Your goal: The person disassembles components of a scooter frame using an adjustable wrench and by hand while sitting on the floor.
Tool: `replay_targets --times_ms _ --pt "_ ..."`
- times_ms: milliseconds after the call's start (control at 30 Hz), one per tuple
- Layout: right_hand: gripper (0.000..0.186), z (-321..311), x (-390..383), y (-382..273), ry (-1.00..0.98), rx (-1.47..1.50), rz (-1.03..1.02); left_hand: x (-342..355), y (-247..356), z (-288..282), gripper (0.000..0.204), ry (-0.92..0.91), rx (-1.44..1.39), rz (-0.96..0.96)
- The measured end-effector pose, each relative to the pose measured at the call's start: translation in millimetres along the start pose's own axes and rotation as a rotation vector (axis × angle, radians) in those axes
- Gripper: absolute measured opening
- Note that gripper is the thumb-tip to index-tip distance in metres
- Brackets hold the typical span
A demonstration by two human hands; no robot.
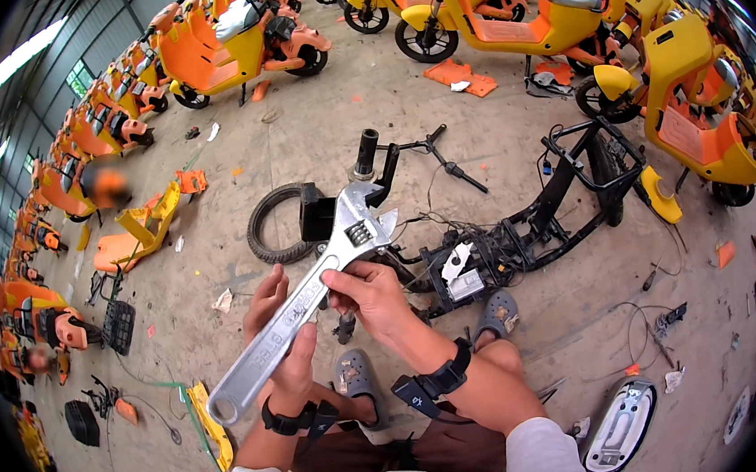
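Note:
A large silver adjustable wrench [259,365] lies slantwise in front of me, its head up and to the right. My right hand [382,300] grips it just below the head, thumb on the near face close to the adjusting screw. Around the middle of the handle is my left hand [292,358], with fingers behind and thumb along the side. Beyond the wrench head rises a black steering tube [367,153]. It belongs to a stripped scooter frame [552,252] lying on the floor. The wrench head overlaps the tube's base in view; contact cannot be made out.
A loose tyre [258,231] lies beyond my left hand. Yellow-orange body panels [139,232] are to the left, and a black-and-white oval part [622,426] is at lower right. Cables trail over the concrete. Rows of yellow-orange scooters [513,31] line the far side.

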State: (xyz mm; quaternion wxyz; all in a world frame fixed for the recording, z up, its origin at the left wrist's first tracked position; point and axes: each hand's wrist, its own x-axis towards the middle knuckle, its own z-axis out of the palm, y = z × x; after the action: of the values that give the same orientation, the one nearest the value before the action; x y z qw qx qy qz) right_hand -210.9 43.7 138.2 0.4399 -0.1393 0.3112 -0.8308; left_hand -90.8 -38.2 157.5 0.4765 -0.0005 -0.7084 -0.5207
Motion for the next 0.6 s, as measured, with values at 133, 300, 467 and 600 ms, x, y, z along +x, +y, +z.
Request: replay_targets --times_ms 133,300,467,600 --pt "0.019 13.8 -5.7 -2.4 -0.082 0.049 0.038 20.9 16.9 22.0 0.016 0.158 -0.27 0.187" --pt "0.025 22.8 -14.7 9.9 -0.279 -0.086 0.08 74.6 54.4 38.6 0.031 0.519 -0.634 0.15" --pt "0.024 1.0 -25.8 -22.1 -0.402 -0.359 0.079 99.2 44.0 5.2 0.035 0.628 -0.745 0.039" --pt "0.037 -35.1 -21.3 -34.9 -0.01 -0.106 -0.168 128.5 29.1 -10.8 0.036 0.62 -0.797 0.073"
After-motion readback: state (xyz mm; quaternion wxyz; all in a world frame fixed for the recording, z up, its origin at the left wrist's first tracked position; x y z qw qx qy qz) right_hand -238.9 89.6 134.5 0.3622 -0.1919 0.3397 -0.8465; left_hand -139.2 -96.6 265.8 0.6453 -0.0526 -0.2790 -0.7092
